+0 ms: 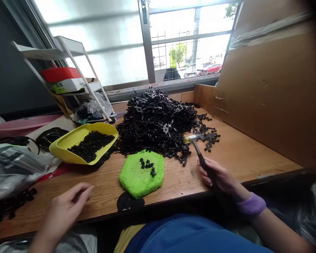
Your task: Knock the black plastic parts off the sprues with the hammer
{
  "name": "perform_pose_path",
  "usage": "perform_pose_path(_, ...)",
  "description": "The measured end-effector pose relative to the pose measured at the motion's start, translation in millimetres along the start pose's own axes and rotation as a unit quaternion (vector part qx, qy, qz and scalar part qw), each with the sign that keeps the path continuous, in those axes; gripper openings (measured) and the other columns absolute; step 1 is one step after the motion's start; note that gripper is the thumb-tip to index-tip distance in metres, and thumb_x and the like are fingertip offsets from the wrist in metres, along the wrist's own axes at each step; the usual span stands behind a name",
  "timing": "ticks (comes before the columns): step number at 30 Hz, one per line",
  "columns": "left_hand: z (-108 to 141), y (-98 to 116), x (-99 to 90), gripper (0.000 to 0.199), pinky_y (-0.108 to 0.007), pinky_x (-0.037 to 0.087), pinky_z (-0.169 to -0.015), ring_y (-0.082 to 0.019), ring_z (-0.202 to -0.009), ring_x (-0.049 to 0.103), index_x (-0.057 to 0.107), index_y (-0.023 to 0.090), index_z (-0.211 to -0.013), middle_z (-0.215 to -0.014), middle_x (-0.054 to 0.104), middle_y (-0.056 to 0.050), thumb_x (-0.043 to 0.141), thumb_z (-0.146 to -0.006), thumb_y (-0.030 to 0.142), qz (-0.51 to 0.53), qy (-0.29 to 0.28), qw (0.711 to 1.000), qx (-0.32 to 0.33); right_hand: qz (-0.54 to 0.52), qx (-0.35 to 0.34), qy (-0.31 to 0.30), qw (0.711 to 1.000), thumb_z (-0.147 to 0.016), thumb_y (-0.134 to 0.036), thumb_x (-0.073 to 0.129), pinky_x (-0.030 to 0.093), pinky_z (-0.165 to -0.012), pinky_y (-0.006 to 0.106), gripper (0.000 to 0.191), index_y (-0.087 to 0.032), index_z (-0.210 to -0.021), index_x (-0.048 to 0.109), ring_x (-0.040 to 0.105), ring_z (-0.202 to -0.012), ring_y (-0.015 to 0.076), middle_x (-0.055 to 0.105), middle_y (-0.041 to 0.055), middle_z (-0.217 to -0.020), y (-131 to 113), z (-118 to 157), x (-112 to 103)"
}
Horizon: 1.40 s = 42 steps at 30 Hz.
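My right hand (217, 175) is wrapped round the dark handle of a small hammer (200, 154), whose metal head with a yellow face is raised over the table's right side. My left hand (68, 207), slightly blurred, is over the table's front left with thumb and fingers drawn together; what lies between them, if anything, I cannot make out. Between the hands is a fuzzy green pad (137, 179), with several small black plastic pieces (147, 163) on its top. Behind it rises a large heap of black plastic parts (158, 123).
A yellow scoop-shaped tray (80, 137) holding small black pieces stands left of the heap. More black parts (15, 203) lie at the far left, near plastic bags (18, 161). A white rack (68, 66) stands behind; a cardboard panel (265, 91) borders the right.
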<state>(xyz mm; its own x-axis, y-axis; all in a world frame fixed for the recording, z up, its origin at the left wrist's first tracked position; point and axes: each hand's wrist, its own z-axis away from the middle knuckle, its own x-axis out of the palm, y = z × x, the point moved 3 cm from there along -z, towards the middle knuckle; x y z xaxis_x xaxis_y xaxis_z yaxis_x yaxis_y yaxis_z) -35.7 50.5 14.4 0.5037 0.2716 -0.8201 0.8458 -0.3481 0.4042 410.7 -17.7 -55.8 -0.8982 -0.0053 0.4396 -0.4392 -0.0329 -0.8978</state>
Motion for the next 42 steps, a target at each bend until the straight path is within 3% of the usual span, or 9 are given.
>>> perform_pose_path(5, -67, 77, 83.5, 0.032, -0.031, 0.047, -0.089, -0.018, -0.106, 0.056, 0.063, 0.021, -0.108, -0.118, 0.06, -0.005, 0.046, -0.081, 0.017, 0.129, -0.059, 0.975, 0.171, -0.033, -0.005, -0.005, 0.999, -0.087, -0.034, 0.05, 0.034, -0.036, 0.017, 0.018, -0.017, -0.092, 0.052, 0.044, -0.042, 0.0073, 0.044, -0.002, -0.06, -1, 1, -3)
perform_pose_path(7, -81, 92, 109.5, 0.041, -0.035, 0.043, -0.098, -0.019, -0.111, 0.054, 0.065, 0.021, -0.108, -0.123, 0.059, -0.005, 0.044, -0.076, 0.008, 0.127, -0.111, 0.962, 0.213, -0.048, -0.004, 0.0, 0.999, -0.085, -0.034, 0.052, 0.035, -0.037, 0.017, 0.018, -0.018, -0.095, 0.051, 0.044, -0.042, 0.0075, 0.044, -0.0023, -0.06, -1, 1, -4)
perform_pose_path(9, -86, 92, 123.3, 0.04, -0.037, 0.044, -0.097, -0.019, -0.106, 0.058, 0.069, 0.021, -0.1, -0.114, 0.064, -0.005, 0.044, -0.073, 0.005, 0.121, -0.137, 0.958, 0.22, -0.056, 0.002, 0.007, 0.998, -0.084, -0.034, 0.054, 0.034, -0.037, 0.017, 0.021, -0.02, -0.098, 0.049, 0.045, -0.042, 0.0081, 0.045, -0.0026, -0.061, -1, 2, -4)
perform_pose_path(13, -75, 71, 118.1, 0.029, -0.037, 0.051, -0.088, -0.019, -0.092, 0.064, 0.073, 0.02, -0.086, -0.099, 0.07, -0.006, 0.048, -0.076, 0.009, 0.112, -0.093, 0.968, 0.204, -0.046, 0.006, 0.007, 0.999, -0.082, -0.036, 0.056, 0.034, -0.037, 0.018, 0.022, -0.019, -0.093, 0.049, 0.045, -0.042, 0.0087, 0.045, -0.0023, -0.061, -4, 2, -3)
perform_pose_path(19, -36, 56, 98.1, 0.031, -0.037, 0.05, -0.091, -0.019, -0.104, 0.06, 0.07, 0.023, -0.098, -0.115, 0.064, -0.007, 0.045, -0.084, 0.012, 0.097, -0.046, 0.962, 0.252, -0.032, -0.004, 0.0, 0.999, -0.083, -0.036, 0.055, 0.034, -0.037, 0.019, 0.021, -0.018, -0.09, 0.049, 0.044, -0.042, 0.0088, 0.046, -0.0017, -0.062, -5, 1, -2)
perform_pose_path(25, -13, 62, 99.3, 0.037, -0.041, 0.042, -0.101, -0.02, -0.119, 0.05, 0.065, 0.023, -0.109, -0.119, 0.061, -0.004, 0.043, -0.084, 0.007, 0.094, -0.047, 0.953, 0.285, -0.038, 0.001, -0.002, 0.999, -0.082, -0.037, 0.057, 0.035, -0.037, 0.02, 0.022, -0.018, -0.087, 0.048, 0.045, -0.043, 0.0092, 0.046, -0.0021, -0.061, -2, 1, -4)
perform_pose_path(31, -10, 74, 92.8, 0.028, -0.041, 0.044, -0.093, -0.022, -0.106, 0.054, 0.065, 0.02, -0.105, -0.11, 0.062, -0.008, 0.053, -0.082, 0.011, 0.119, 0.069, 0.966, 0.221, -0.041, 0.009, 0.004, 0.999, -0.083, -0.035, 0.057, 0.037, -0.038, 0.02, 0.024, -0.02, -0.098, 0.047, 0.046, -0.044, 0.0094, 0.045, -0.0026, -0.063, 0, 1, -6)
perform_pose_path(37, -1, 87, 98.2, 0.026, -0.033, 0.046, -0.079, -0.017, -0.084, 0.056, 0.067, 0.021, -0.101, -0.089, 0.062, -0.005, 0.054, -0.082, 0.009, 0.127, 0.002, 0.957, 0.26, -0.04, 0.009, 0.006, 0.999, -0.081, -0.035, 0.058, 0.036, -0.037, 0.02, 0.024, -0.019, -0.095, 0.047, 0.046, -0.043, 0.0098, 0.046, -0.0024, -0.062, -1, 2, -6)
perform_pose_path(42, 1, 87, 94.2, 0.027, -0.034, 0.045, -0.08, -0.019, -0.089, 0.055, 0.068, 0.023, -0.098, -0.093, 0.061, -0.006, 0.053, -0.081, 0.008, 0.12, 0.035, 0.956, 0.264, -0.038, 0.006, -0.003, 0.999, -0.082, -0.036, 0.058, 0.037, -0.038, 0.02, 0.022, -0.018, -0.088, 0.047, 0.046, -0.043, 0.0091, 0.047, -0.0017, -0.063, -3, 3, -4)
